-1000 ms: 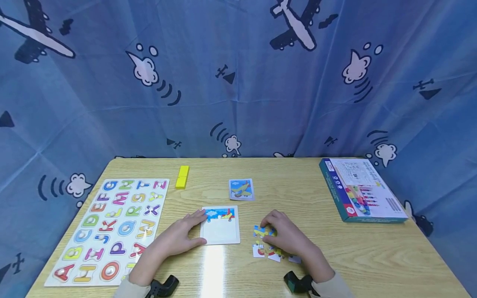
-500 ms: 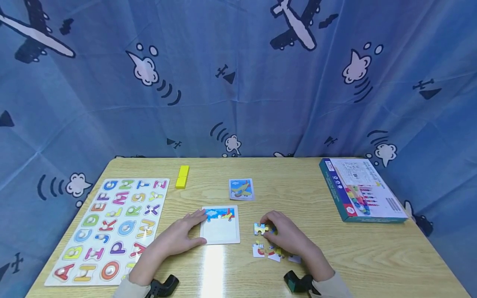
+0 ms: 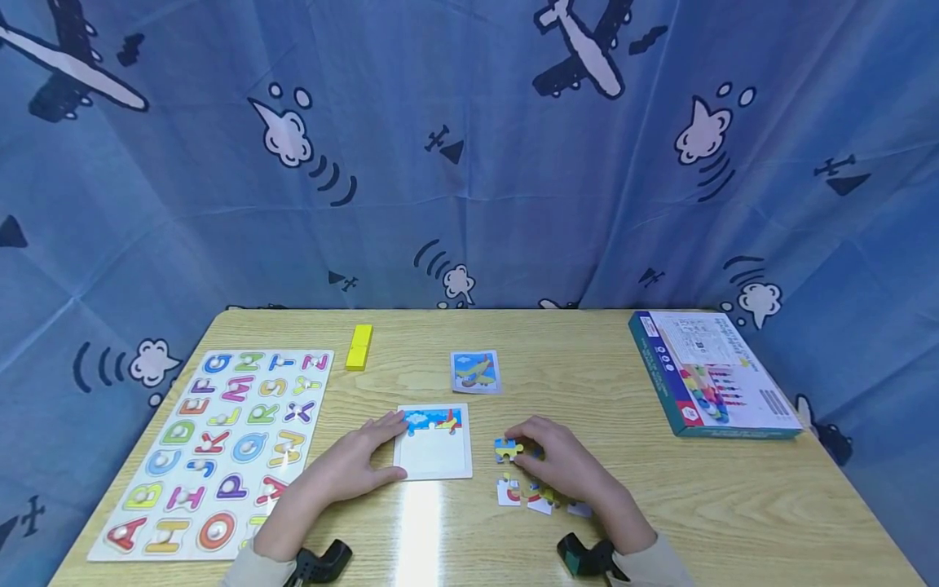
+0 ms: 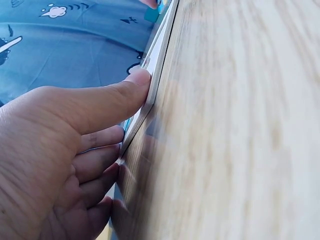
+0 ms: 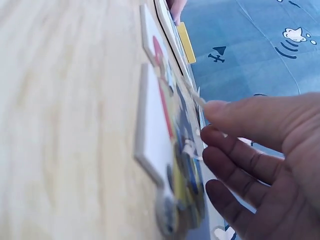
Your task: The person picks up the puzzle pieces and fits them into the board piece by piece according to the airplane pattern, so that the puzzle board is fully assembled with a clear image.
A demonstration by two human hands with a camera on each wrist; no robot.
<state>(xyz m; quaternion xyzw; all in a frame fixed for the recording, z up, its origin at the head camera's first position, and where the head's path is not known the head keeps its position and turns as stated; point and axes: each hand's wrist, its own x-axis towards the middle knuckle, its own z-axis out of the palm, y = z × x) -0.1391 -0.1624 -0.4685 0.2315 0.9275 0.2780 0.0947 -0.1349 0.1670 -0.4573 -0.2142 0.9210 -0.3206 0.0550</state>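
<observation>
My left hand (image 3: pixel 355 461) rests along the left edge of a flat white puzzle tray (image 3: pixel 434 458), thumb at its near corner and fingertips at the upper left. A strip of joined pieces showing blue sky and part of a red and yellow plane (image 3: pixel 444 421) fills the tray's top row. To the right of the tray, my right hand (image 3: pixel 561 461) pinches a blue and yellow jigsaw piece (image 3: pixel 504 449) between thumb and forefinger. Several loose jigsaw pieces (image 3: pixel 509 492) lie under and in front of that hand, partly hidden by it.
A small plane picture card (image 3: pixel 475 372) lies behind the tray. Leftward is a large alphabet board (image 3: pixel 242 432), with yellow blocks (image 3: pixel 359 348) near its far corner. At the back right lies a flat box (image 3: pixel 719 373). A blue curtain (image 3: pixel 469 163) hangs behind the table.
The right hand has drawn the pinched jigsaw piece slightly left, away from the other pieces, and its angle has changed. The left hand and tray stay in place.
</observation>
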